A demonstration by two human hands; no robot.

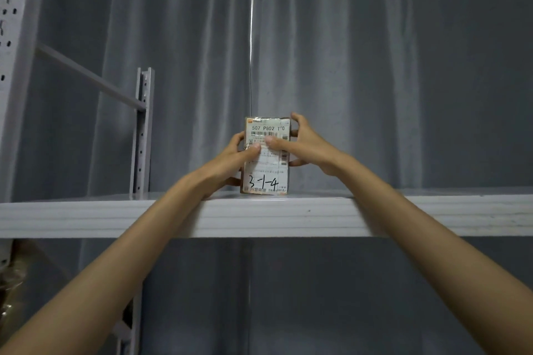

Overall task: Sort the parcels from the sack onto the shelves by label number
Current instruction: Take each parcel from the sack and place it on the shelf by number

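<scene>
I am looking up at a grey curtain hanging behind everything, and in front of it the white shelf is running across my view, with its perforated post standing on the shelf's left part and a thicker post rising at the shelf's left end. Below the shelf on the left something brownish is showing, too dim for me to name. The parcel is standing upright on the shelf near its front edge, about at its middle, bottom edge touching the board. Its long axis is running vertically, and its labelled face is pointing out toward me, with the handwritten 3-1-4 sitting low and the printed code at the top, both reading the right way up. My left hand is gripping the parcel's left side, thumb pressing across the label; my right hand is clasping the right side and top corner, thumb on the label too. To do this step well, I judge I should be keeping the base flat on the shelf, squaring the face to the front edge so the number stays readable, and easing both hands away evenly so the tall, narrow parcel is not tipping.
</scene>
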